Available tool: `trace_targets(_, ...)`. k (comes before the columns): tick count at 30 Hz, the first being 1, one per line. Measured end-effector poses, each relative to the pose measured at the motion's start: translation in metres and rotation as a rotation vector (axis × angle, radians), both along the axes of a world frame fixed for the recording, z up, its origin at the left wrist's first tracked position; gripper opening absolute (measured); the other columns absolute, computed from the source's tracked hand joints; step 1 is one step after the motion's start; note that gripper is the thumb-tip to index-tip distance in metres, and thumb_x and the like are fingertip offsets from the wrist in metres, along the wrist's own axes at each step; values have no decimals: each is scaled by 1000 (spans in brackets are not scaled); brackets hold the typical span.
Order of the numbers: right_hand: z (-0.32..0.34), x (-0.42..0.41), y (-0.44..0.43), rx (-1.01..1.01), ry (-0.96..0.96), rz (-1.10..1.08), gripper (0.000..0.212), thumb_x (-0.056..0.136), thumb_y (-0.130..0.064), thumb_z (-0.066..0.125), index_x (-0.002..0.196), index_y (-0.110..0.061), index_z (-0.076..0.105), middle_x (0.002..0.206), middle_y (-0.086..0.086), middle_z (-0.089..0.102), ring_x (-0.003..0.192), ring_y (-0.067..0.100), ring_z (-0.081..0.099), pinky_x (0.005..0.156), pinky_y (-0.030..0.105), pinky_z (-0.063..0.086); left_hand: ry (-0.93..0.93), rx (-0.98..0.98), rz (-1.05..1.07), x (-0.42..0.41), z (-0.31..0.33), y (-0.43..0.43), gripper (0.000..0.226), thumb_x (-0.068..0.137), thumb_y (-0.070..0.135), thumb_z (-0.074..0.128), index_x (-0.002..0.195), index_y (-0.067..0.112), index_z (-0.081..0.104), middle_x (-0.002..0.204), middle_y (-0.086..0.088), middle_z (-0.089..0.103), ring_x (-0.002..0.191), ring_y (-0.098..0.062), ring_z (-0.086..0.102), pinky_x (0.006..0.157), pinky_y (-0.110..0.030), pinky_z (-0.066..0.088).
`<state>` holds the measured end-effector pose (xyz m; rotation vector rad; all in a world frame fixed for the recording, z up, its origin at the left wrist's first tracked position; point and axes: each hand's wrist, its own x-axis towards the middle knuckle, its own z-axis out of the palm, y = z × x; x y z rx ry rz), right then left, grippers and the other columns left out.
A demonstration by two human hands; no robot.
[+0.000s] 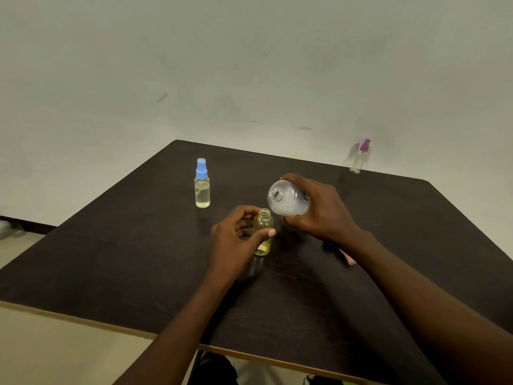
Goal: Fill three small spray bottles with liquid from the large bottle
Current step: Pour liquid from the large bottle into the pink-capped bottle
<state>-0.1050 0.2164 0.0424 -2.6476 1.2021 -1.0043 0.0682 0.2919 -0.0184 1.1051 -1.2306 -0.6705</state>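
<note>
My left hand (233, 240) holds a small uncapped bottle (263, 226) of yellowish liquid upright on the dark table (111, 259), thumb across its front. My right hand (319, 209) grips the large clear bottle (288, 200), tipped on its side with its open mouth facing left, just above and right of the small bottle's neck. No stream shows between them. A small bottle with a blue spray cap (202, 183), holding pale yellow liquid, stands at the back left. A small bottle with a purple spray cap (360, 157) stands at the far right edge; it looks clear inside.
A pink item and a dark blue item (344, 252) lie on the table, mostly hidden behind my right forearm. The table's light front edge (83, 319) runs close below my arms. A pale wall stands behind the table.
</note>
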Motion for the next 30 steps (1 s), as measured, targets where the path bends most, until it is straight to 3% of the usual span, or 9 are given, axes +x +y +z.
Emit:
trace_targets(3,-3,0,1,-35,31,1,69,64,-22,76,129,-21,55,121,-4,65,109,17,61,91,31,50,-14,-2,-8,0,1,1,37,71,8,83,104,17,67,96,6,72,89,-5,70,79,-24,58)
trace_targets(9,-2,-2,1,-62,99,-4,72,66,-27,76,134,-26,50,131,-5,60,120,17,56,95,38,50,-17,11,-17,1,0,0,39,71,10,84,104,21,68,97,8,72,90,-5,70,80,-26,58)
trace_targets(21,5,-3,0,-162,154,11,67,69,-23,76,131,-27,53,129,-9,59,120,12,53,96,25,43,-27,-8,-14,1,1,3,40,71,14,84,101,35,66,98,8,74,91,-7,71,83,-32,59)
trace_targets(30,8,-3,-1,-222,171,31,61,71,-19,75,129,-24,56,127,-7,60,118,13,54,96,29,46,-29,-7,-28,3,2,3,41,71,13,84,100,36,65,97,9,73,91,-7,71,83,-29,59)
